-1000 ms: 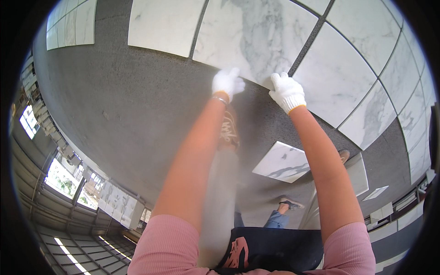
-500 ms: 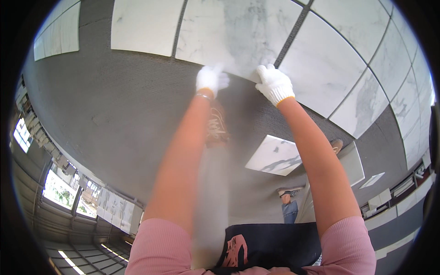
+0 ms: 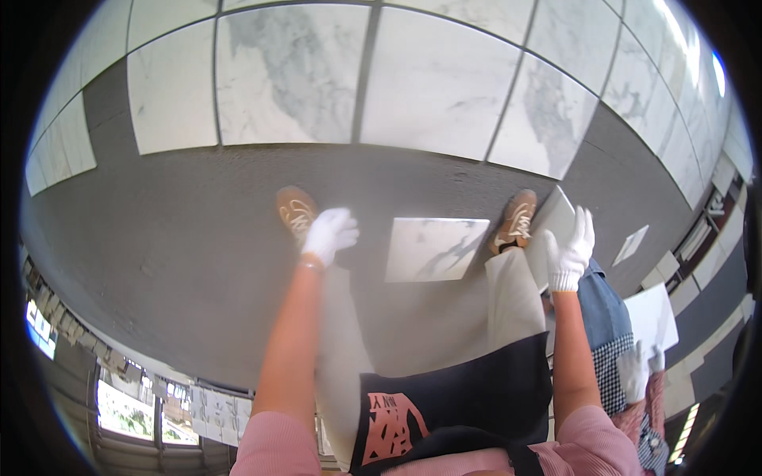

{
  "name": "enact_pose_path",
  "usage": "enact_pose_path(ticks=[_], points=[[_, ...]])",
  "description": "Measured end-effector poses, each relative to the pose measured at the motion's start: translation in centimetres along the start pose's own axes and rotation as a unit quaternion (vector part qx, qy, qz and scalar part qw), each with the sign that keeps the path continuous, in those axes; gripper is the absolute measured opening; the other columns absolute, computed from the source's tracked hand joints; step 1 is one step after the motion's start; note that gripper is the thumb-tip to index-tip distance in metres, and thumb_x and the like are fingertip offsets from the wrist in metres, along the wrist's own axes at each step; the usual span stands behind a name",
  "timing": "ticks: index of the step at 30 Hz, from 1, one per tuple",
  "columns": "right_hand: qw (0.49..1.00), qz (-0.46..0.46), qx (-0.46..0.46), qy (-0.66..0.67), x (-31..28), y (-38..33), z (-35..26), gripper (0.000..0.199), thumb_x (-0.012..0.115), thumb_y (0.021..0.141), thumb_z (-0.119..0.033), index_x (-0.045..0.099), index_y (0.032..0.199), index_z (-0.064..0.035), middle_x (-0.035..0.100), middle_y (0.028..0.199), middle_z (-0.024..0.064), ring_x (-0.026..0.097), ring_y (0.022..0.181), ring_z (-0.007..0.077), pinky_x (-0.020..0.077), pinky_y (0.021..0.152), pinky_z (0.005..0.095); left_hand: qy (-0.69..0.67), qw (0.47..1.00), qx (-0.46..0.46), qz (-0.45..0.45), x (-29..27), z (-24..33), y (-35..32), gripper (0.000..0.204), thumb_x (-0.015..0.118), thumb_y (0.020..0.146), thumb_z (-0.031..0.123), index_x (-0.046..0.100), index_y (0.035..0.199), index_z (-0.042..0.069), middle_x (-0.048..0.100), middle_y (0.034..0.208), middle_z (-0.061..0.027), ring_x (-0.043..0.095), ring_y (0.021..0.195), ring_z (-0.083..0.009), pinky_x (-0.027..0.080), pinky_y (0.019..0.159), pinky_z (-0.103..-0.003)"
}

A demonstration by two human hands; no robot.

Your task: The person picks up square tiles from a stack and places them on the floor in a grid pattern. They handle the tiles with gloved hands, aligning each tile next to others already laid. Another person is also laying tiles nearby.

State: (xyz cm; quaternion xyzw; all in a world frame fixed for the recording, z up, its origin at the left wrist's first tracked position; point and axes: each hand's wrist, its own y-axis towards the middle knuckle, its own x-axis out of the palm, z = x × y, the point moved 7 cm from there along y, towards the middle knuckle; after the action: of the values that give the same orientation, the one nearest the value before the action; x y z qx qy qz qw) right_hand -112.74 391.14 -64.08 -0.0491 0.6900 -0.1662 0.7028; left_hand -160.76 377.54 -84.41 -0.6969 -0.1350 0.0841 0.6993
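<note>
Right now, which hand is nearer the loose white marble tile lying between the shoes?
Left. The left hand hangs just left of the loose white marble tile; the right hand is farther right, past the right shoe.

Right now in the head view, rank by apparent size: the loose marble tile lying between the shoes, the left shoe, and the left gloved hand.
1. Loose marble tile, clearly largest.
2. Left gloved hand and left shoe look about alike. The hand is nearer the camera and hides part of the shoe, so I won't rank them.

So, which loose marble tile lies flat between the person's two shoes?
The square marble tile lies alone on grey floor between the shoes; the other loose one leans by the right hand.
</note>
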Motion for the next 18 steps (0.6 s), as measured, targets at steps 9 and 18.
enact_pose_path(ticks=[9,18], points=[[0.784,-0.227,0.456,0.355,13.1,-16.5,17.9,0.057,0.078,0.080,-0.010,0.061,0.134,-0.0008,0.073,0.118,0.0138,0.070,0.100,0.0268,0.0529,0.091,0.0363,0.049,0.996,0.047,-0.054,10.1,-0.8,-9.0,0.049,0.063,0.102,0.037,0.053,0.134,0.001,0.066,0.119,-0.0147,0.069,0.100,-0.0243,0.059,0.086,-0.038],[0.865,-0.216,0.374,0.257,10.7,-15.1,19.6,0.038,0.074,0.076,-0.003,0.071,0.114,0.0028,0.076,0.099,0.0101,0.069,0.083,0.0221,0.0543,0.080,0.0340,0.088,0.992,0.058,-0.062,14.3,-6.0,-17.5,0.051,0.065,0.102,0.035,0.051,0.136,0.000,0.065,0.121,-0.0163,0.068,0.106,-0.0282,0.058,0.089,-0.042]])
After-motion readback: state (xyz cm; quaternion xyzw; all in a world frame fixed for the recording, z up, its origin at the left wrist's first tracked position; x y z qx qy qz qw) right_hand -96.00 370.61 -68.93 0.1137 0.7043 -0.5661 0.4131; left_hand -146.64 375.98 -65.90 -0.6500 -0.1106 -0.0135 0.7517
